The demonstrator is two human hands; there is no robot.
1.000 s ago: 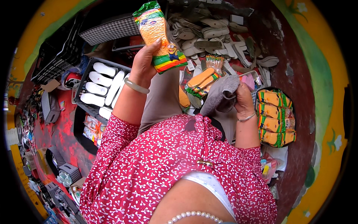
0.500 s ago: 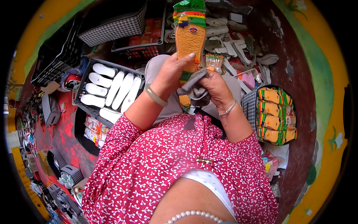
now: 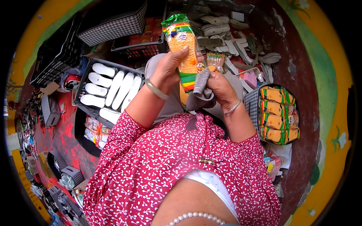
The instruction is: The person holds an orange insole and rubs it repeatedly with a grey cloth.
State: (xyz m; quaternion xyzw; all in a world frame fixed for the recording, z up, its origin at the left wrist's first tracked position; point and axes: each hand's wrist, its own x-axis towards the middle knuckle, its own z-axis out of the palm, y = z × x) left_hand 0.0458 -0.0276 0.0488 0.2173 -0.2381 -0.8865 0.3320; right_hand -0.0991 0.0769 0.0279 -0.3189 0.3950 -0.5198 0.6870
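My left hand (image 3: 170, 67) is closed round a clear packet of orange fleecy insoles (image 3: 180, 46) with green, yellow and red printed ends. The thumb lies across its front, and the packet leans with its top to the left. My right hand (image 3: 223, 87) grips a crumpled grey cloth (image 3: 200, 96) beside the packet's lower right edge. Whether cloth and packet touch is hard to tell. Another orange piece (image 3: 183, 96) shows partly below the packet, over my lap.
At left, a dark crate (image 3: 85, 104) holds several white insoles. On the right, a houndstooth basket (image 3: 252, 107) carries stacked packets of orange insoles. Loose grey and white insoles (image 3: 226, 41) are heaped ahead. A black crate (image 3: 139, 51) with red boxes stands far left of them.
The packet has come down toward me and its top has tipped left. The grey cloth has shifted slightly, more of it now hanging below my right hand.
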